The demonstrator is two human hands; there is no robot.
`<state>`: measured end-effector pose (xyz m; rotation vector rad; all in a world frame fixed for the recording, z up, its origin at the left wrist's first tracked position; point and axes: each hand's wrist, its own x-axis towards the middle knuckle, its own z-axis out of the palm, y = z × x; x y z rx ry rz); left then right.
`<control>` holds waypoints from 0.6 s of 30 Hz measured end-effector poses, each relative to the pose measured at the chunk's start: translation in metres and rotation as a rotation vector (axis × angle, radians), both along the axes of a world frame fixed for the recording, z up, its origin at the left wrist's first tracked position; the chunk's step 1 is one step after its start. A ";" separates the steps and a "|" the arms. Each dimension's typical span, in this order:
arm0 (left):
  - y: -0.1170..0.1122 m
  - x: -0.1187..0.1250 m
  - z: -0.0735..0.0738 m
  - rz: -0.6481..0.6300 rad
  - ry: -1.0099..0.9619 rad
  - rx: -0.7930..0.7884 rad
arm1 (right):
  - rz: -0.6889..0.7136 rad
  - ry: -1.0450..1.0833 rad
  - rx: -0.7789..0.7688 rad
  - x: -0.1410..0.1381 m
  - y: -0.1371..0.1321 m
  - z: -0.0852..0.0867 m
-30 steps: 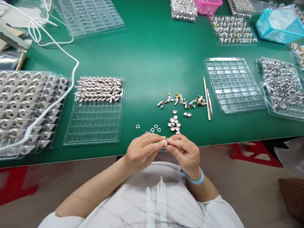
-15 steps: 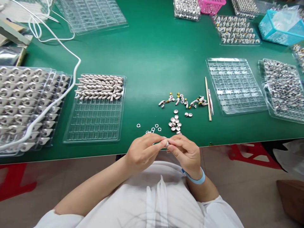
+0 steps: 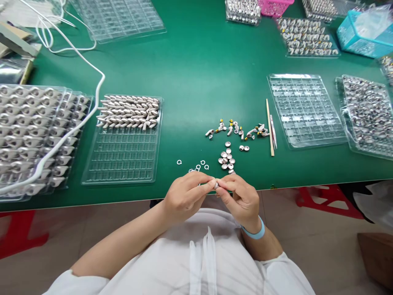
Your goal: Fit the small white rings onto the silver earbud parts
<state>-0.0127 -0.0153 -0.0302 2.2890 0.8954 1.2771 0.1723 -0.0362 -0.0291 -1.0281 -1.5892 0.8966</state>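
Note:
My left hand (image 3: 184, 196) and my right hand (image 3: 241, 198) meet fingertip to fingertip at the near edge of the green table (image 3: 196, 73). Both are pinched shut on one tiny silver part (image 3: 216, 185) between them; most of it is hidden by the fingers. Just beyond my fingers lie a cluster of small silver caps (image 3: 226, 158) and a few white rings (image 3: 201, 165). Farther out sits a loose row of white earbud shells (image 3: 236, 130) with yellow bits.
A clear tray (image 3: 124, 157) with rows of white shells stands at the left, next to a stack of filled trays (image 3: 37, 135) crossed by a white cable (image 3: 81, 121). A wooden stick (image 3: 269, 127), an empty tray (image 3: 305, 110) and filled trays lie to the right. Baskets stand at the back.
My hands stay together on the small part with only slight finger shifts. The view has drifted a little.

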 end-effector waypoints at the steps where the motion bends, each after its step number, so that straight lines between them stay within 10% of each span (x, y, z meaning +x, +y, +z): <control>1: 0.000 0.000 0.000 -0.003 -0.006 -0.003 | -0.002 -0.004 0.013 0.000 0.000 0.000; 18: 0.002 0.001 -0.003 -0.001 -0.009 -0.026 | 0.040 -0.011 -0.081 0.001 0.002 -0.001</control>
